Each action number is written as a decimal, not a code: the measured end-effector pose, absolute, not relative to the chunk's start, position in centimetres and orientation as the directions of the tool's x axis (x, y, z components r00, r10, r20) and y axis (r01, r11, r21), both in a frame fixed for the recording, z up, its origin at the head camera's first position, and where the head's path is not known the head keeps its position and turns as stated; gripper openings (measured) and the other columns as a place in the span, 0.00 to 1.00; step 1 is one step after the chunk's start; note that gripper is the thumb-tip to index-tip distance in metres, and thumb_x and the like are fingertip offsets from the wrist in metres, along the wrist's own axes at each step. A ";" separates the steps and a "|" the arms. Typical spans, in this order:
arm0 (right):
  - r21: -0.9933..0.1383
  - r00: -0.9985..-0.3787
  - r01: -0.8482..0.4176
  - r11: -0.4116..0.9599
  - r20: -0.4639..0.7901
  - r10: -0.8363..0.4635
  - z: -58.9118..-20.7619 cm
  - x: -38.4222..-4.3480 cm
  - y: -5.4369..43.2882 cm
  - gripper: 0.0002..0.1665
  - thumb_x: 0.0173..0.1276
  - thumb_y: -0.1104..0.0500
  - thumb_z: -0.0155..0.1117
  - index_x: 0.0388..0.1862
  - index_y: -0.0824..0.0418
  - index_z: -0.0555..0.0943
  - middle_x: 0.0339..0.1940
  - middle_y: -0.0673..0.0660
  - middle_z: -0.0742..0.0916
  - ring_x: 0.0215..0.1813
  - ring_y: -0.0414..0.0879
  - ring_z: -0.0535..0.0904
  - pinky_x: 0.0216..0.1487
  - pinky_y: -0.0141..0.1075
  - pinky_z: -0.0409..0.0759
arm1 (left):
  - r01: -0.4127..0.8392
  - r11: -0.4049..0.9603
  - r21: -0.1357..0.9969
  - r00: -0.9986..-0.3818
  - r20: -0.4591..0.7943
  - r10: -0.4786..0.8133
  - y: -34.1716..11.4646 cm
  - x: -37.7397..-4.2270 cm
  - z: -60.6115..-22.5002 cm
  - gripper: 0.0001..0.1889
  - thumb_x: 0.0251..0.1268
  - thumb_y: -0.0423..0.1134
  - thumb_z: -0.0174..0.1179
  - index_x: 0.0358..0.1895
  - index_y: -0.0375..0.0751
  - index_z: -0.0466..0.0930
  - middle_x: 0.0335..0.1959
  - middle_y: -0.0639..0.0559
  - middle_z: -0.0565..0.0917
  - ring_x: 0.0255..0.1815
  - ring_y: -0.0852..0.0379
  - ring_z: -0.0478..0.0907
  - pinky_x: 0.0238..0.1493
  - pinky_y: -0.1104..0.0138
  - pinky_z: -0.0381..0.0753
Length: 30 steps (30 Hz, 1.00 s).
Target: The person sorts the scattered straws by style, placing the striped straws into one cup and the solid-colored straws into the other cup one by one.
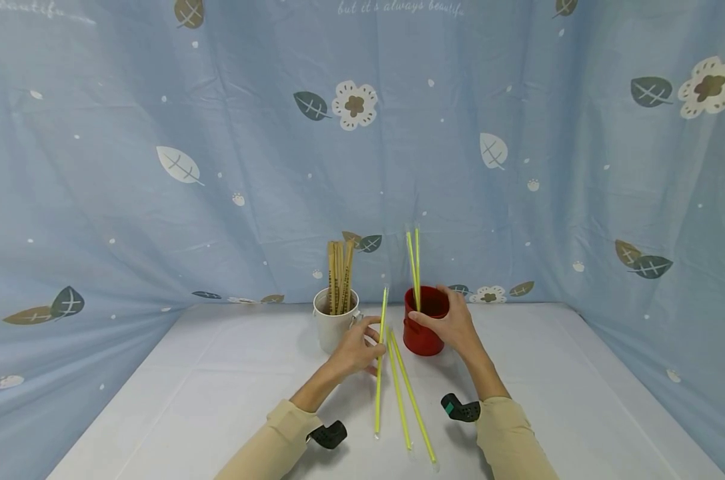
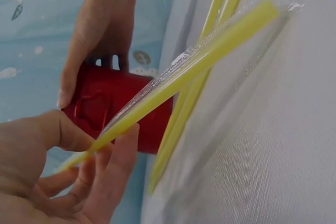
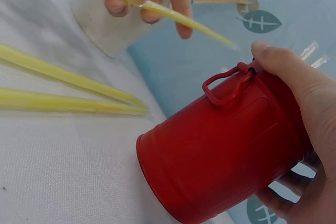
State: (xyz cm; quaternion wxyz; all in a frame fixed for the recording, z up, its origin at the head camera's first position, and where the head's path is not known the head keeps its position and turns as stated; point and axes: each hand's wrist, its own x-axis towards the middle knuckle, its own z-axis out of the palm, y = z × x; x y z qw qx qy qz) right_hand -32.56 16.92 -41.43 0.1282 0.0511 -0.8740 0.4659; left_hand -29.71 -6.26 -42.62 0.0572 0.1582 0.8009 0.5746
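Note:
My left hand pinches a yellow straw in a clear wrapper between thumb and fingers, above the white cloth. My right hand grips the red bucket around its rim, with the thumb by the wire handle. Two wrapped yellow straws stand inside that bucket and stick up past its rim. Two more yellow straws lie on the cloth between the hands, their far ends close together. In the left wrist view the held straw crosses in front of the red bucket.
A white bucket holding several paper-wrapped chopsticks stands just beyond my left hand. The white tablecloth reaches back to a blue patterned curtain. Black wrist devices are on both forearms.

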 end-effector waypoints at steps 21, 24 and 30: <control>-0.794 -0.959 -0.208 0.571 0.280 0.040 -41.3 -32.6 17.1 0.58 0.55 0.37 0.74 0.76 0.58 0.58 0.70 0.62 0.68 0.68 0.58 0.67 0.61 0.57 0.77 | 0.186 0.082 0.979 -0.940 0.153 0.304 -6.0 -29.8 -41.4 0.29 0.57 0.24 0.54 0.65 0.40 0.71 0.44 0.40 0.74 0.33 0.53 0.78 0.28 0.54 0.86; -0.794 -0.958 -0.211 0.570 0.284 0.041 -41.4 -32.6 17.1 0.58 0.54 0.36 0.74 0.76 0.58 0.58 0.69 0.62 0.68 0.68 0.58 0.67 0.60 0.57 0.77 | 0.187 0.057 0.981 -0.941 0.162 0.298 -6.0 -29.9 -41.3 0.28 0.58 0.24 0.54 0.66 0.38 0.70 0.42 0.41 0.74 0.32 0.51 0.79 0.28 0.54 0.86; -0.803 -0.959 -0.212 0.557 0.280 0.039 -41.6 -32.6 16.9 0.59 0.54 0.36 0.74 0.76 0.58 0.58 0.70 0.62 0.67 0.69 0.58 0.67 0.61 0.57 0.77 | 0.176 0.016 0.984 -0.943 0.164 0.290 -5.9 -30.0 -41.0 0.28 0.59 0.24 0.54 0.66 0.38 0.69 0.41 0.43 0.73 0.32 0.51 0.79 0.29 0.54 0.86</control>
